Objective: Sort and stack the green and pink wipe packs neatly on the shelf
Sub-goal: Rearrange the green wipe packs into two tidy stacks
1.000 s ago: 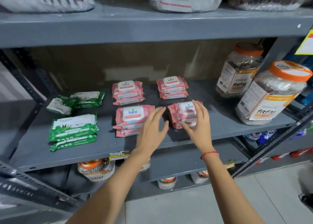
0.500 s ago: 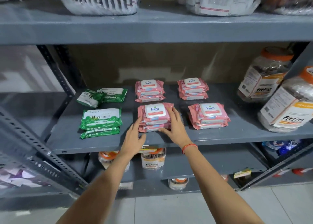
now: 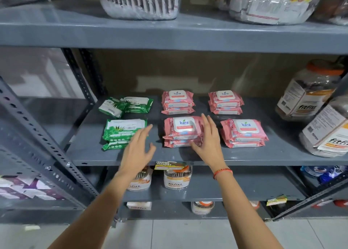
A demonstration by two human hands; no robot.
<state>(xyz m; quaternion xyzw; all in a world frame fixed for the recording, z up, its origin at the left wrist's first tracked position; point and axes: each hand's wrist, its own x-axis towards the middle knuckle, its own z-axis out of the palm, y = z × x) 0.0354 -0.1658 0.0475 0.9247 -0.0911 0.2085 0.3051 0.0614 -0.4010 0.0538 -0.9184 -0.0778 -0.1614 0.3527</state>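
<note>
The right hand (image 3: 209,141) rests flat against the front pink stack (image 3: 183,132); the left hand (image 3: 138,150), fingers spread, hovers empty at its eight o'clock. These packs look soft and probably slippery, so grip both short ends.

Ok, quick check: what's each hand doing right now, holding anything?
Left hand: open, fingers spread, empty, above the shelf between green and pink packs.
Right hand: open, resting against the front-left pink wipe stack, not gripping it.

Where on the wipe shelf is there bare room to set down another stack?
Bare: the strip between the right front pink stack and the jars, and the front lip of the shelf. Crowded: the gaps between pink stacks, and between the green packs and the left hand.
</note>
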